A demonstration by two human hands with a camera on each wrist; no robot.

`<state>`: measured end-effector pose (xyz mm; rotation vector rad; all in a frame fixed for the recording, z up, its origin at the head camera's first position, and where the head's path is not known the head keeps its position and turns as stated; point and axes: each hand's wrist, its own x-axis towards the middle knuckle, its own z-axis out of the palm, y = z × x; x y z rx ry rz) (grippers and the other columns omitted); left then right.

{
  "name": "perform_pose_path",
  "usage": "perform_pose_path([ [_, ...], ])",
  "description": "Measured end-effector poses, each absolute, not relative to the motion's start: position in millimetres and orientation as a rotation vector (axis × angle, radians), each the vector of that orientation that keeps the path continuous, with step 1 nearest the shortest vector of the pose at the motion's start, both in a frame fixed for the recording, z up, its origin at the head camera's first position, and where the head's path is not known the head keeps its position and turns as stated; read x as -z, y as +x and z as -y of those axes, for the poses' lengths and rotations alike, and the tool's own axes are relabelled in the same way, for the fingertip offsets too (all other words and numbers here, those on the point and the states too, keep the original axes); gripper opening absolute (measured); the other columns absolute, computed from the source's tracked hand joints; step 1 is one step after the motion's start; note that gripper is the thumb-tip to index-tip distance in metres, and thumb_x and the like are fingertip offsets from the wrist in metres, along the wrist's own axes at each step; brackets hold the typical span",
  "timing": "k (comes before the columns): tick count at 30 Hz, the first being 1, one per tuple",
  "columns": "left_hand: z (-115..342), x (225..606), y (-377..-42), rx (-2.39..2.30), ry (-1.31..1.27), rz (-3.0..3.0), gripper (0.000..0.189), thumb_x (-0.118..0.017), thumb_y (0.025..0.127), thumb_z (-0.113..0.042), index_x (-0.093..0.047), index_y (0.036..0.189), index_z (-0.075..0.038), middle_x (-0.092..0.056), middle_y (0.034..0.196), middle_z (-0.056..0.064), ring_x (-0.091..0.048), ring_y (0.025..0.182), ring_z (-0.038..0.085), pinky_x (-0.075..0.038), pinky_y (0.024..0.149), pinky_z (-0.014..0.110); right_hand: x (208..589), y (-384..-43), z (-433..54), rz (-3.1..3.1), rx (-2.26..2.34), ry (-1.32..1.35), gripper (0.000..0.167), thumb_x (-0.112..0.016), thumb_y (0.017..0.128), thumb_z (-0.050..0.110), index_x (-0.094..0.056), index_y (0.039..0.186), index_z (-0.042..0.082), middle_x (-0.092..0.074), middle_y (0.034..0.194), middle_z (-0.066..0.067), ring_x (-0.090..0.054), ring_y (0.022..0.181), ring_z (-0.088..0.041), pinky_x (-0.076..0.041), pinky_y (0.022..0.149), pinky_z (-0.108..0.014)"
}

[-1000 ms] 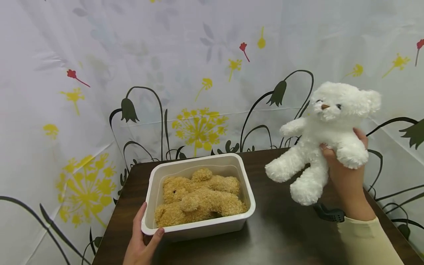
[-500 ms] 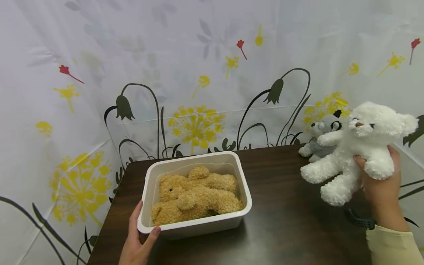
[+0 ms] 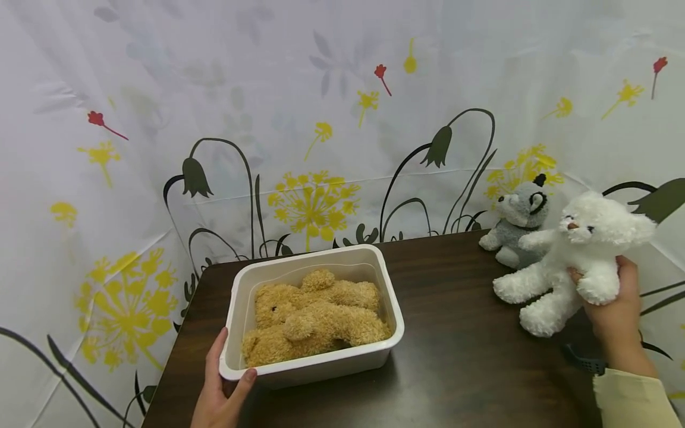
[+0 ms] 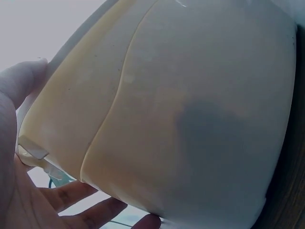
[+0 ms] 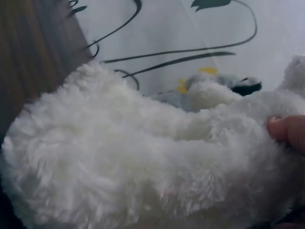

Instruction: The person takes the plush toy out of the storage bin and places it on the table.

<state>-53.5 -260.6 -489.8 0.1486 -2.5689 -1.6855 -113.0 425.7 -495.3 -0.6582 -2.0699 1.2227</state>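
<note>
A white teddy bear (image 3: 582,249) is at the right of the head view, upright and facing left. My right hand (image 3: 615,309) grips it round the side of its body, and the thumb shows on the fur in the right wrist view. At the near left corner of a white plastic tub (image 3: 316,368), my left hand (image 3: 216,395) holds on with the thumb at the rim and the fingers along the outer wall (image 4: 190,119). Tan curly teddy bears (image 3: 316,318) lie inside the tub. Whether the white bear's feet touch the table is hard to tell.
A grey and white plush dog (image 3: 516,220) sits at the table's back right, partly behind the white bear. The dark wooden table (image 3: 455,333) ends at the back against a flower-printed curtain (image 3: 332,119).
My right hand carried the white bear to the right and lowered it beside the plush dog, which came into sight behind it. My left hand and the tub stayed together.
</note>
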Motion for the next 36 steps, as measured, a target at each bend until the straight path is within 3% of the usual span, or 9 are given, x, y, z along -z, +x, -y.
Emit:
perform_pose_path([
  [10, 261.1, 490.7, -53.1, 1.692, 0.135, 2.553, 0.097, -0.069, 0.109, -0.026, 0.0, 0.176, -0.033, -0.023, 0.173, 0.027, -0.046, 0.143, 0.05, -0.051, 0.09, 0.012, 514.6, -122.3, -435.3, 1.984, -1.439, -0.706, 0.086, -0.077, 0.098, 0.01, -0.03, 0.168, 0.029, -0.043, 0.152, 0.021, -0.045, 0.138, -0.004, -0.036, 0.126, -0.035],
  [17, 261.2, 491.8, -52.4, 1.658, 0.166, 2.584, 0.098, -0.068, 0.11, -0.029, 0.004, 0.176, -0.031, -0.023, 0.172, 0.029, -0.048, 0.143, 0.051, -0.061, 0.093, 0.032, 538.7, -124.4, -449.6, 2.118, -1.377, -0.702, 0.083, -0.073, 0.103, 0.02, -0.027, 0.171, 0.028, -0.04, 0.154, 0.021, -0.041, 0.148, -0.016, -0.03, 0.128, -0.032],
  [21, 261.2, 492.4, -51.4, 1.634, 0.171, 2.596, 0.098, -0.068, 0.11, -0.029, 0.004, 0.176, -0.029, -0.024, 0.171, 0.03, -0.049, 0.141, 0.051, -0.061, 0.094, 0.033, 549.4, -120.7, -457.1, 2.205, -1.43, -0.732, 0.083, -0.069, 0.107, 0.031, -0.02, 0.174, 0.03, -0.037, 0.163, 0.012, -0.037, 0.152, -0.019, -0.03, 0.131, -0.038],
  [24, 261.1, 492.5, -51.5, 1.636, 0.17, 2.594, 0.098, -0.068, 0.11, -0.029, 0.004, 0.176, -0.029, -0.025, 0.171, 0.03, -0.049, 0.141, 0.051, -0.06, 0.094, 0.032, 553.2, -117.2, -460.3, 2.183, -1.542, -0.759, 0.079, -0.069, 0.107, 0.037, -0.023, 0.171, 0.036, -0.039, 0.158, 0.018, -0.041, 0.147, -0.011, -0.033, 0.126, -0.025],
  [29, 260.0, 492.2, -53.0, 1.674, 0.135, 2.565, 0.096, -0.068, 0.11, -0.026, 0.002, 0.176, -0.031, -0.024, 0.172, 0.028, -0.048, 0.142, 0.051, -0.059, 0.094, 0.028, 554.4, -115.3, -461.2, 1.859, -1.854, -0.751, 0.058, -0.079, 0.101, 0.024, -0.046, 0.148, 0.037, -0.048, 0.133, 0.029, -0.046, 0.125, 0.005, -0.037, 0.104, -0.006],
  [31, 259.5, 492.1, -53.6, 1.697, 0.122, 2.551, 0.096, -0.068, 0.11, -0.026, 0.001, 0.176, -0.034, -0.024, 0.172, 0.026, -0.047, 0.143, 0.049, -0.058, 0.093, 0.024, 554.4, -115.8, -461.1, 1.756, -1.927, -0.745, 0.057, -0.081, 0.1, 0.02, -0.049, 0.144, 0.035, -0.049, 0.133, 0.027, -0.046, 0.129, 0.004, -0.035, 0.11, -0.007],
  [36, 258.9, 492.3, -52.8, 1.71, 0.115, 2.534, 0.094, -0.069, 0.109, -0.024, -0.002, 0.175, -0.039, -0.027, 0.171, 0.021, -0.048, 0.142, 0.043, -0.055, 0.09, 0.015, 554.1, -115.9, -459.8, 1.69, -1.997, -0.776, 0.067, -0.078, 0.102, 0.024, -0.04, 0.157, 0.035, -0.043, 0.149, 0.027, -0.034, 0.148, 0.001, -0.02, 0.13, -0.014],
])
